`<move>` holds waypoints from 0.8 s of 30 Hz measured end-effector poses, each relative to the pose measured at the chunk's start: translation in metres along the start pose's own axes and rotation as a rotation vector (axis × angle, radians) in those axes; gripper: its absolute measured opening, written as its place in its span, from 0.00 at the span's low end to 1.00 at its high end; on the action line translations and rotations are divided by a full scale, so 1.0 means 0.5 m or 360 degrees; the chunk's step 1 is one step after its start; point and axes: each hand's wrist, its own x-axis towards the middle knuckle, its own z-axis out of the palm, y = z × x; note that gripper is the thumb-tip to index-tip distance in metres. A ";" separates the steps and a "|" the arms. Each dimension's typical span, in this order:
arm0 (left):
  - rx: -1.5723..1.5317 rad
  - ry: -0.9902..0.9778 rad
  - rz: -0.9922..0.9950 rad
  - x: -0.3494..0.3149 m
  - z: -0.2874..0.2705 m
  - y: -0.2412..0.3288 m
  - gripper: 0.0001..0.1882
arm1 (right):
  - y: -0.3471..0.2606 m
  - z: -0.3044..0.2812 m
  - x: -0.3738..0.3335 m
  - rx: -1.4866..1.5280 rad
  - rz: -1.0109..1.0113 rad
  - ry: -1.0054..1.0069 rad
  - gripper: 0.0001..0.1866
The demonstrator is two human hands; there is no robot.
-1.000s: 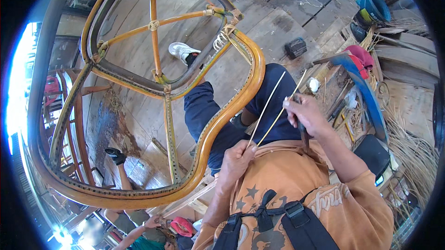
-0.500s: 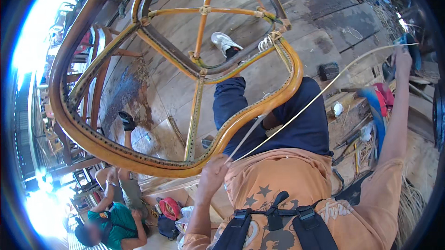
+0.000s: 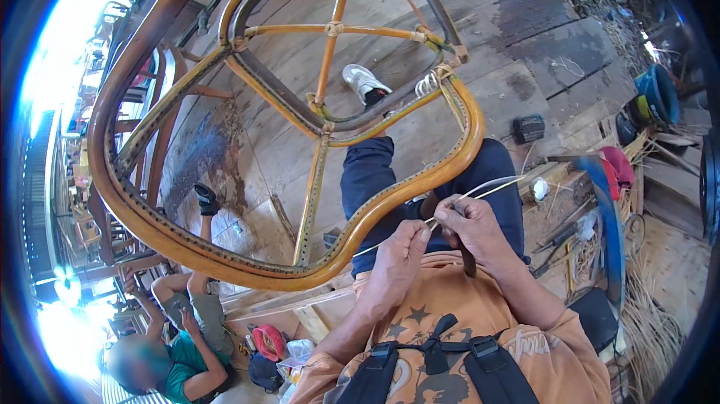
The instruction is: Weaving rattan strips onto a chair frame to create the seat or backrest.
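Both hands are close together in front of my orange shirt, over my lap. My left hand pinches a thin, pale cane strip whose other end trails left toward the chair frame. My right hand is closed on the same strip, beside my left fingers, and its loose end sticks out to the right. A narrow brown piece, like a handle, pokes out below the right hand; its kind is unclear. The curved rattan chair frame rests over my legs, its edge lined with small holes.
Tools and offcuts lie on a wooden bench to my right, beside a blue band and a bundle of cane strands. A blue bucket stands farther right. A co-worker in green sits at lower left.
My right hand has come in from far out right to beside my left hand. The strip, stretched long before, now shows only a short end. My left hand has moved slightly right.
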 end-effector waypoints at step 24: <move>-0.0283 -0.0047 -0.0570 -0.001 -0.026 -0.063 0.08 | 0.046 -0.015 0.075 -0.0049 0.0139 -0.0546 0.11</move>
